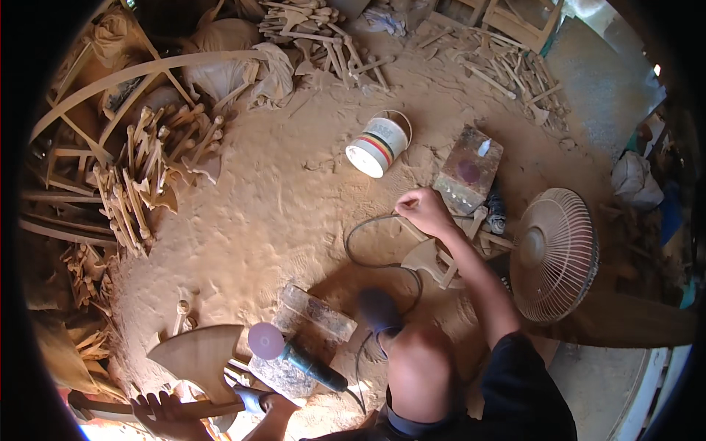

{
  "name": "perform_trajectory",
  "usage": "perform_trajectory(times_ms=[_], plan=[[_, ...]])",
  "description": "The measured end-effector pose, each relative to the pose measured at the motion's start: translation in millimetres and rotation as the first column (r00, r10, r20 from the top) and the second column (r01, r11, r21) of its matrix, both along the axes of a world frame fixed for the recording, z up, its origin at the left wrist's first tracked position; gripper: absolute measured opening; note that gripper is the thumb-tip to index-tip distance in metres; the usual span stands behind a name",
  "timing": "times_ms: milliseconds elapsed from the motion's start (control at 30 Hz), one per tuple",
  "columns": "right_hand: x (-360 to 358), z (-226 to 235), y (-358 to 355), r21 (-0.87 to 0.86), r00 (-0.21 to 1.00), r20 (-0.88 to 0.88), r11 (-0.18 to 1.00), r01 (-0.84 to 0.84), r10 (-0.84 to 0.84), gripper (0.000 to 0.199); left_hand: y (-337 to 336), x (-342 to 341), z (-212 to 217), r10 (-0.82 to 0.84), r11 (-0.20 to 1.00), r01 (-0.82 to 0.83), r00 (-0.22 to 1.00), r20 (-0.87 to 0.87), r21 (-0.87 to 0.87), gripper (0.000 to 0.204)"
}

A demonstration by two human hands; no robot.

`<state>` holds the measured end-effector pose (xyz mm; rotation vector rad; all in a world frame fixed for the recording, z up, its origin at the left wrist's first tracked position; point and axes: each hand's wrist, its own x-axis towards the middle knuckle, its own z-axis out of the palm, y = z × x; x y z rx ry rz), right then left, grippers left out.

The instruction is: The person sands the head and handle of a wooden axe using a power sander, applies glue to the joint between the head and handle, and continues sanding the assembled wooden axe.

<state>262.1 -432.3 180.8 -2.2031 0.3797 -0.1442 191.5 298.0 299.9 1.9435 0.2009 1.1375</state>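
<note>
At the lower left, my left hand point(158, 413) grips a curved wooden piece point(213, 409) with its fingers wrapped over the edge. A broad, fan-shaped wooden panel point(198, 359) rises beside it; whether the two are joined I cannot tell. My right hand point(426, 211) is stretched forward, thumb and fingers pinched together, over the floor near a black cable point(353, 253). What the pinch holds, if anything, is too small to make out. Between my feet an angle grinder point(312, 366) with a purple disc point(266, 340) rests across pale blocks point(312, 312).
A white bucket point(379, 144) lies tipped ahead. Right of it, a block point(471, 165) carries a purple disc and a small white bottle. A fan point(555, 256) stands at the right. Carved wooden parts point(140, 176) are heaped left; cut wooden pieces point(425, 262) lie below my right hand.
</note>
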Motion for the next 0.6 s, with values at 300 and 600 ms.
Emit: perform_trajectory(times_ms=[300, 600], plan=[[76.1, -205.8, -211.1, -0.175, 0.537, 0.399, 0.513, 0.840, -0.743, 0.045, 63.8, 61.7, -38.9, 0.069, 0.659, 0.071, 0.986, -0.155, 0.749, 0.083], [73.0, -256.1, -508.8, 0.181, 0.681, -0.086, 0.661, 0.728, -0.727, 0.113, 39.3, 47.5, -2.6, 0.249, 0.855, -0.046, 0.911, -0.330, 0.517, 0.047]])
